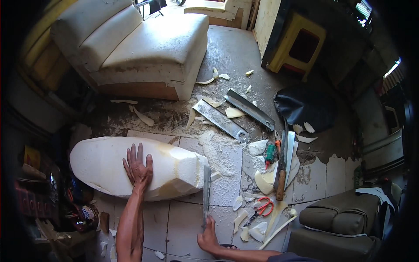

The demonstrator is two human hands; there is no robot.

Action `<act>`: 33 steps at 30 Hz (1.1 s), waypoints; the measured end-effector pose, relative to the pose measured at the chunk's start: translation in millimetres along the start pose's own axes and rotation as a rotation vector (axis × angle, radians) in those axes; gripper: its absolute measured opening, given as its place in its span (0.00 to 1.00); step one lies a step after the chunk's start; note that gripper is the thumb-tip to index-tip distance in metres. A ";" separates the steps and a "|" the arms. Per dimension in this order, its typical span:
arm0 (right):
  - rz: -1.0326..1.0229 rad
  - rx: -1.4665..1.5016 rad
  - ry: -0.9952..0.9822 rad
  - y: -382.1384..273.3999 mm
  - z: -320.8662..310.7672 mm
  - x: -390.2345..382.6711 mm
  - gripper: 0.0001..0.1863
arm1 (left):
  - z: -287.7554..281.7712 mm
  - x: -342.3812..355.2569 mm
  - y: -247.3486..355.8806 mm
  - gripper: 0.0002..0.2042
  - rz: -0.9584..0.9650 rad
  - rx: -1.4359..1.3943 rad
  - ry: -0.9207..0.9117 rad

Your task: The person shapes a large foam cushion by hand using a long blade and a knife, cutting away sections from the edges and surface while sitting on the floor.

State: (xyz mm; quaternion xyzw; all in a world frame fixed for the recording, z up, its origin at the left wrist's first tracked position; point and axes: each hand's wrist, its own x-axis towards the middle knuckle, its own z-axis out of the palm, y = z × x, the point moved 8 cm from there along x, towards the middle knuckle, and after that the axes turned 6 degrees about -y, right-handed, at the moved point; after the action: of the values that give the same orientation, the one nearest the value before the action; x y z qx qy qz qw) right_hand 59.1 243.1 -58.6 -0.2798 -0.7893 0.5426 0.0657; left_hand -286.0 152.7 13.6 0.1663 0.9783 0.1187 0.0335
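Foam-shaping on a workshop floor — a person's left hand (138, 168) lies flat on a long white foam block (135, 168), fingers (131, 156) spread wide across its top, gripping nothing, just pressing down. The right hand (208, 238) is wrapped around the handle of a long knife (206, 192), whose blade runs up alongside the block's cut right end, touching or nearly so — can't tell which.

Risk, as judged from this view: the blade works close to the chamfered end, w/ only a palm holding the block. If the foam slides on the dusty floor tiles (183, 227), the cut could wander or gouge the shaped face. The left hand sits mid-block, well apart from the blade for now; moved nearer the cut end, the fingers would be in the edge's path. Loose offcuts underfoot could also shift the block.

Foam vs. fingers: block lies lengthwise on the floor, under the left palm, approx. centred; its right end is just beside the knife, above the right hand.

Nearby: red-handled scissors (263, 206), two flat steel blades (220, 120), a wood-handled knife (282, 168), a bare foam sofa (144, 48).
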 end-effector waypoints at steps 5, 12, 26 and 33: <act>-0.118 -0.147 0.182 11.4 -30.9 72.9 0.39 | 26.7 -7.6 11.0 0.32 0.027 -0.012 -0.060; 0.005 -0.027 0.090 12.3 -23.2 61.8 0.41 | 24.2 7.7 24.2 0.32 0.050 -0.040 0.016; -0.013 0.099 -0.015 -13.8 -10.5 -29.6 0.39 | 4.1 18.1 3.5 0.32 -0.008 0.025 0.018; -0.009 -0.006 -0.073 8.7 -39.8 10.2 0.45 | 12.5 12.3 5.0 0.32 -0.003 0.040 -0.011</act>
State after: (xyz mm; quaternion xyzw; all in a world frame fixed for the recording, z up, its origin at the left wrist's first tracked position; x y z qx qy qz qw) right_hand 70.0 283.2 -52.4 -0.2564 -0.7941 0.5498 0.0382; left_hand -294.7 164.1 2.4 0.1661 0.9805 0.0984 0.0356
